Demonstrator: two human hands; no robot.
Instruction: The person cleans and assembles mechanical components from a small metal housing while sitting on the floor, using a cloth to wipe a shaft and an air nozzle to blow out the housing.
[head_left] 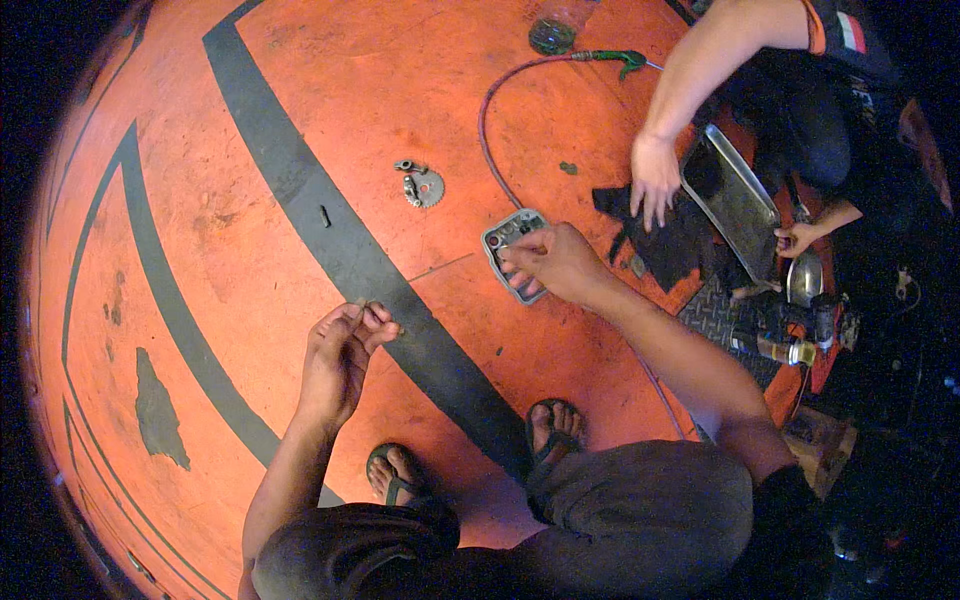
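Observation:
My left hand (345,345) is raised over the orange floor, fingertips pinched on a small dark metal part (368,306). My right hand (555,262) reaches forward with its fingers pinched together inside a small grey parts tray (505,232) holding several small pieces; whether it grips one I cannot tell. A toothed sprocket with a bracket (422,184) lies on the floor beyond the tray. A small dark pin (325,215) rests on the grey painted stripe (350,255).
Another person squats at the upper right, one hand (655,180) on a black rag (665,235), the other hand (797,238) by a metal pan (735,200). A red hose (490,120) with a green nozzle (625,60) curves across the floor. My sandalled feet (400,478) are below.

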